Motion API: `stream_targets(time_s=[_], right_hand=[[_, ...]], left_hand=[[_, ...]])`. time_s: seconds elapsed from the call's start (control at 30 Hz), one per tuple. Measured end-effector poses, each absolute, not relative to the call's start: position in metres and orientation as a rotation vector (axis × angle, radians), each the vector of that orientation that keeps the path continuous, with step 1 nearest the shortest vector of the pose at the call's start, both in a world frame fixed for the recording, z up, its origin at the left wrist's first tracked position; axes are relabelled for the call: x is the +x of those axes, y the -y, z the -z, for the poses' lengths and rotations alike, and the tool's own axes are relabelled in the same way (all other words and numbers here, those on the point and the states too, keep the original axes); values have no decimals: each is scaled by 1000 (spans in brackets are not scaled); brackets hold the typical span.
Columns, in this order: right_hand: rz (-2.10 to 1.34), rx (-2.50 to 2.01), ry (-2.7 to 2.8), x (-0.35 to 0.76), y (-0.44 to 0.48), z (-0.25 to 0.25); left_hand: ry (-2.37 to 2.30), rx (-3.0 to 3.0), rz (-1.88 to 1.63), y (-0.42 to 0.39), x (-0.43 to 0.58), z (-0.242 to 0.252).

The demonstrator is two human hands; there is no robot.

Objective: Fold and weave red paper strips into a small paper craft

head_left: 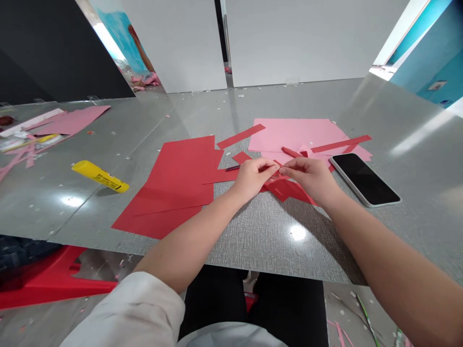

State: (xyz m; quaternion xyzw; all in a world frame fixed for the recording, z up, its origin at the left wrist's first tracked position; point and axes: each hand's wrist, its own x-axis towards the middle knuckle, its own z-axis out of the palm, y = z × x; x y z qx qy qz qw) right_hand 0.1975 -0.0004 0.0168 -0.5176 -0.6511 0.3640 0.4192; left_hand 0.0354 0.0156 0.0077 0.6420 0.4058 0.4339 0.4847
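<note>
Paper piece (289, 190), red, one: pinched by left hand (253, 176), right hand (311, 176); one phone (365, 179).

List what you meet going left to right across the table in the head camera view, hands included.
Pink paper pile → yellow glue stick → red paper sheets → left hand → right hand, both pinching a folded red strip → phone.
</note>
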Motion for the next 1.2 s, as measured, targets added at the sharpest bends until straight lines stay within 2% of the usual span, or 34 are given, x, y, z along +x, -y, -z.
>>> stream_targets(time_s=[0.23, 0.43, 0.53, 0.63, 0.8, 0.9, 1.03, 1.2], right_hand=[[-587, -1346, 1787, 199, -1, -18], [-811, -1319, 1609, 195, -2, -11], [-789, -1291, 1607, 194, -3, -7], [-654, -1288, 1668, 193, -3, -5], [-160, -1259, 1876, 193, -2, -1], [24, -1222, 1946, 192, -2, -1], [105, -1163, 2040, 192, -3, -2], [12, -1110, 2047, 197, -5, -5]], left_hand=[[-1036, 1782, -1008, -19, 33, -5], [-1081, 1711, -1115, -20, 35, -6], [-1068, 1667, -1112, -19, 36, -5], [-1065, 1534, -1026, -16, 38, -5], [-986, 1217, -936, -13, 39, -9], [-931, 1097, -947, -12, 39, -11], [-837, 996, -970, -15, 38, -11], [-796, 1013, -952, -15, 36, -10]])
